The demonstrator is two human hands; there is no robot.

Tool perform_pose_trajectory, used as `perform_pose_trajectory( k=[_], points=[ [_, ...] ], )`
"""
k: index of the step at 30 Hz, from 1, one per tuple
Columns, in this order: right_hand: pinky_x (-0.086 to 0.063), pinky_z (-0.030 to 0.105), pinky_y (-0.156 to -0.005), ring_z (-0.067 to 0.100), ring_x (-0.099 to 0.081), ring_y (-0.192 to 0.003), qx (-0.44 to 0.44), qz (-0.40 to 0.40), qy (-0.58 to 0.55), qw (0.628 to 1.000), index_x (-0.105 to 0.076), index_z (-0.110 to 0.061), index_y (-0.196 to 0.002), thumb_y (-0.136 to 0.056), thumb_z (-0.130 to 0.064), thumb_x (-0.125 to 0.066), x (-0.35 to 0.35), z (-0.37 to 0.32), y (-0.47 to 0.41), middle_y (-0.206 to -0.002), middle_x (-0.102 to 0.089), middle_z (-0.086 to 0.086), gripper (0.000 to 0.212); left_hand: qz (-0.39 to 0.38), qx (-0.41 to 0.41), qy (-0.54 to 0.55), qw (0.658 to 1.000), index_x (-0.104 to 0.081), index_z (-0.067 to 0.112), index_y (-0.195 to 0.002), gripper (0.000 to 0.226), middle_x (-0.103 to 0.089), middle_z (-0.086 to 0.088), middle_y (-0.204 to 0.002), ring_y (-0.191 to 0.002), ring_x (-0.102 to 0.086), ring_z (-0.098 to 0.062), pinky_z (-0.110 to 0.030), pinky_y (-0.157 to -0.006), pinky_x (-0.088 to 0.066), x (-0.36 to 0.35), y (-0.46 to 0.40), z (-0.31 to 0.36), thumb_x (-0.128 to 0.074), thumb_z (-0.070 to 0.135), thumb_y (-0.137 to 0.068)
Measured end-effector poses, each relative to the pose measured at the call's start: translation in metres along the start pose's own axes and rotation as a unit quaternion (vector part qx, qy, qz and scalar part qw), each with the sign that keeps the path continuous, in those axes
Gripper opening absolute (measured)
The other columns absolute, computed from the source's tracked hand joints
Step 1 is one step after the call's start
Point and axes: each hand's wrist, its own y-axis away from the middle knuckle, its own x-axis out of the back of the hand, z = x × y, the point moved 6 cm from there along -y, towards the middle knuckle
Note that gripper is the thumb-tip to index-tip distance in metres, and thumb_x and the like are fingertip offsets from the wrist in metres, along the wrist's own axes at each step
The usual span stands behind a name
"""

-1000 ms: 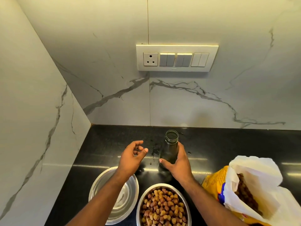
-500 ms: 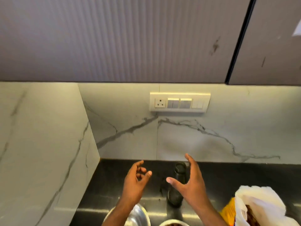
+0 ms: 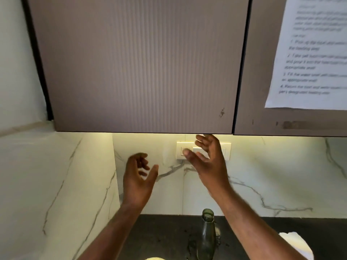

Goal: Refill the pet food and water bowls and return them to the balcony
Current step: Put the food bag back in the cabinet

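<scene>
hanging empty with fingers spread, left hand [image 3: 138,182] and right hand [image 3: 208,160] flank the bottle [image 3: 207,239] (uncapped) under the cabinet [image 3: 139,64].

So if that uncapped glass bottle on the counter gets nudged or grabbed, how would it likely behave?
The glass bottle is tall and narrow, so probably tips easily. It looks like rigid glass, likely breakable on the dark counter. Water spots around its base suggest a possibly slippery grip. Both hands are raised clear of it.

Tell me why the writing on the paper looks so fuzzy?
Head view: motion blur smears the white printed paper on the grey cabinet door and both raised hands, left and right; warm under-cabinet light glows on the white marble wall.
</scene>
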Motion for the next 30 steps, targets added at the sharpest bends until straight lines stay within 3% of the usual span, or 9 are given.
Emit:
perform_pose_trajectory(
  k=[3, 5, 7, 11, 17, 22, 26, 30],
  points=[
    [-0.056, 0.038, -0.099, 0.014, -0.067, -0.120, -0.028, 0.050, -0.155, 0.986, -0.058, -0.018, -0.131, -0.073, -0.053, -0.086, -0.008, -0.027, -0.008, -0.126, -0.072, -0.003, 0.073, 0.062, -0.054, 0.019, 0.996, -0.040, 0.045, -0.115, 0.050, -0.053, 0.025, -0.105, -0.093, -0.060, -0.007, -0.021, -0.071, -0.056, 0.020, -0.019, 0.047, -0.079, 0.036, -0.085],
    [-0.060, 0.040, -0.093, 0.026, -0.069, -0.118, -0.072, 0.083, -0.294, 0.949, -0.065, -0.011, -0.123, -0.071, -0.042, -0.086, -0.014, -0.037, -0.008, -0.118, -0.074, 0.007, 0.064, 0.095, -0.101, 0.014, 0.990, -0.040, 0.041, -0.117, 0.054, -0.047, 0.029, -0.106, -0.095, -0.056, -0.007, -0.015, -0.072, -0.054, 0.030, -0.028, 0.077, -0.081, 0.034, -0.081],
    [-0.062, 0.038, -0.087, 0.030, -0.071, -0.114, -0.112, 0.109, -0.386, 0.909, -0.068, -0.013, -0.115, -0.072, -0.033, -0.084, -0.017, -0.044, -0.005, -0.113, -0.075, 0.009, 0.050, 0.119, -0.152, -0.022, 0.981, -0.047, 0.029, -0.122, 0.059, -0.046, 0.022, -0.110, -0.097, -0.053, -0.007, -0.018, -0.077, -0.053, 0.038, -0.033, 0.103, -0.084, 0.023, -0.077],
    [-0.063, 0.037, -0.081, 0.029, -0.072, -0.111, -0.140, 0.148, -0.410, 0.889, -0.066, -0.018, -0.113, -0.088, -0.021, -0.077, -0.018, -0.057, 0.010, -0.114, -0.074, 0.009, 0.027, 0.108, -0.233, -0.158, 0.954, -0.056, 0.012, -0.128, 0.061, -0.056, -0.010, -0.124, -0.111, -0.056, -0.028, -0.041, -0.086, -0.057, 0.041, -0.032, 0.137, -0.083, 0.008, -0.073],
    [-0.063, 0.034, -0.072, 0.026, -0.070, -0.114, -0.120, 0.207, -0.452, 0.859, -0.068, -0.024, -0.114, -0.085, -0.021, -0.081, 0.006, -0.084, 0.033, -0.120, -0.074, 0.005, 0.032, 0.036, -0.269, -0.267, 0.925, -0.044, 0.026, -0.137, 0.081, -0.047, -0.002, -0.138, -0.123, -0.046, -0.025, -0.045, -0.098, -0.054, 0.040, -0.012, 0.161, -0.087, 0.024, -0.069],
    [-0.063, 0.041, -0.075, 0.023, -0.073, -0.106, -0.056, 0.169, -0.396, 0.901, -0.071, -0.025, -0.098, -0.083, -0.021, -0.083, 0.022, -0.115, 0.065, -0.105, -0.077, -0.003, 0.020, 0.039, -0.276, -0.277, 0.919, -0.041, 0.025, -0.141, 0.097, -0.041, -0.002, -0.139, -0.123, -0.042, -0.025, -0.043, -0.096, -0.050, 0.050, 0.010, 0.196, -0.093, 0.034, -0.059],
    [-0.059, 0.035, -0.069, 0.012, -0.071, -0.080, 0.026, 0.131, -0.277, 0.951, -0.065, -0.027, -0.077, -0.071, -0.043, -0.086, 0.033, -0.151, 0.097, -0.080, -0.072, -0.006, 0.027, 0.061, -0.270, -0.286, 0.917, -0.042, 0.024, -0.140, 0.100, -0.044, -0.010, -0.137, -0.123, -0.043, -0.031, -0.048, -0.095, -0.052, 0.067, 0.033, 0.221, -0.093, 0.034, -0.055],
    [-0.050, 0.018, -0.059, 0.007, -0.063, -0.068, 0.131, 0.109, -0.181, 0.969, -0.057, -0.026, -0.075, -0.078, -0.043, -0.081, 0.029, -0.187, 0.133, -0.072, -0.067, -0.011, 0.029, 0.096, -0.238, -0.264, 0.930, -0.042, 0.016, -0.139, 0.099, -0.042, -0.013, -0.137, -0.122, -0.044, -0.034, -0.047, -0.096, -0.051, 0.091, 0.056, 0.237, -0.093, 0.034, -0.057]
  ],
)
